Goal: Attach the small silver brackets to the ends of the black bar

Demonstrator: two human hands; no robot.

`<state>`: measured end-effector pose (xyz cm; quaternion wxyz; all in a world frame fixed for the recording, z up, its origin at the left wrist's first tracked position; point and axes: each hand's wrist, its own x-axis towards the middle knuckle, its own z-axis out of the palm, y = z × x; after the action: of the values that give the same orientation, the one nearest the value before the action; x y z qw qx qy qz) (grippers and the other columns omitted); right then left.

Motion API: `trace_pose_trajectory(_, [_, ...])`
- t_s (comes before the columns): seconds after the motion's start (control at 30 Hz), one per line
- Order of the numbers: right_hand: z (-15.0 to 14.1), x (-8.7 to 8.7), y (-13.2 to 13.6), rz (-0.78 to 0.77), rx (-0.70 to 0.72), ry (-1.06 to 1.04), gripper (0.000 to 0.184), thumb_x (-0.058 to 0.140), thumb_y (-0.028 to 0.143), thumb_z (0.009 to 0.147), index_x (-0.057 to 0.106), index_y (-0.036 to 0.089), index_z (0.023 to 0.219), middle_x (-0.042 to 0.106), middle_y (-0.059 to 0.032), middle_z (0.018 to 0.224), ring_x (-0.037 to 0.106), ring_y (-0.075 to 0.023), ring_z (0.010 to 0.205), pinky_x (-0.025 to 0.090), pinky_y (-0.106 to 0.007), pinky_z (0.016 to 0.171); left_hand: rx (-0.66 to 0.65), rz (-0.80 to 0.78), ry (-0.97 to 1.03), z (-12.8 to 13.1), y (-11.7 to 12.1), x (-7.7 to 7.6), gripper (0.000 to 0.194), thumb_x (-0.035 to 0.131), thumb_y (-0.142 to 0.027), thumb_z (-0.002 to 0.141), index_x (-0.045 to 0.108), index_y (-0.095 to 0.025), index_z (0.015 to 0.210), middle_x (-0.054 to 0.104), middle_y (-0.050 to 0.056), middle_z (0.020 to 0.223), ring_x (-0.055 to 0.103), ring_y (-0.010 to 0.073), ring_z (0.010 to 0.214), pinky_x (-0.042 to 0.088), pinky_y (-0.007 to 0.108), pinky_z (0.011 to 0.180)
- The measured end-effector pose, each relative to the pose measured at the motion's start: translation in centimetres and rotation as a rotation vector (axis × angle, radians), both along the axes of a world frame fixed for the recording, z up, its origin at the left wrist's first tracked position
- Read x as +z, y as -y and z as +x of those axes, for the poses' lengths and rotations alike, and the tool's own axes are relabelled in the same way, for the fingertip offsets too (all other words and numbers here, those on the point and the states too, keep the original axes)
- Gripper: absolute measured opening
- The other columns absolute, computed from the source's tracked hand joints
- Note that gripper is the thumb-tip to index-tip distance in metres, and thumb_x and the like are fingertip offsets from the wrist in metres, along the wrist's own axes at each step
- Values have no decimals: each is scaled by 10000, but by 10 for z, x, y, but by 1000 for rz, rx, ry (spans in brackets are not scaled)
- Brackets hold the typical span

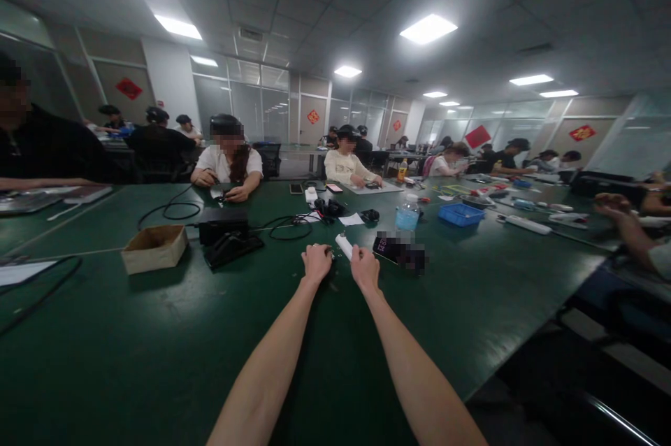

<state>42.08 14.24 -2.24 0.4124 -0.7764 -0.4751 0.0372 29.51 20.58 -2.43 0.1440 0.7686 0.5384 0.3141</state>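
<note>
Both forearms stretch out over the green tabletop (220, 355). My right hand (365, 268) is closed around the near end of a slim white stick-shaped device (344, 246), its far end tilted up and left. What kind of device it is I cannot make out. Just left of it, my left hand (317, 263) has its fingers curled together close to the table. Something tiny may be at those fingertips, too small to name. Small bits (334, 266) lie on the table between the hands. A dark phone with a lit screen (385, 248) lies right of my right hand.
Left stand an open cardboard box (154, 250) and a black device on a stand (225, 236). Ahead are black cables (286, 228), a white paper (351, 219), a blue-tinted bottle (407, 214) and a blue basket (461, 215). Two people (228, 163) sit opposite.
</note>
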Motion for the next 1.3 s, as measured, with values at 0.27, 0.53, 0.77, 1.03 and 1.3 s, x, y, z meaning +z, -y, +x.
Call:
trace_pose_trajectory(0.27, [-25,13,8,61,222,31,319,446,414,888,639,172,965,686,-85,895,625,-197,800,429,-270,725,-63,5,314,-38,19,9,273,556,-341,898,619,-190,1116,682,73,1032,623,223,967,490,364,860])
trace_pose_trajectory(0.53, [-123,23,41,140,783,249,324,539,278,830,550,142,1124,610,-93,1041,574,-178,898,437,-289,812,-31,-136,633,-144,48,17,574,477,-621,808,603,-125,1069,679,58,804,637,188,696,482,272,596])
trace_pose_trajectory(0.77, [-129,20,50,90,891,294,304,452,371,904,607,157,1054,628,-36,878,566,-154,795,420,-267,762,-80,-382,622,-242,122,17,434,600,-493,767,661,-149,1026,702,67,822,642,176,692,496,272,605])
trace_pose_trajectory(1.03, [-38,9,20,-207,221,407,346,462,320,897,575,104,1143,588,-159,1129,506,-254,1080,366,-332,898,-235,-468,382,-281,167,43,271,669,-351,723,732,-218,951,700,33,991,623,226,910,479,323,815])
trace_pose_trajectory(1.3, [8,-4,10,-299,-168,387,573,492,411,854,467,8,1261,425,-284,1299,384,-382,1196,301,-463,949,-256,-283,14,-284,171,35,341,475,-394,854,663,-252,1100,673,34,1126,587,227,1046,440,350,923])
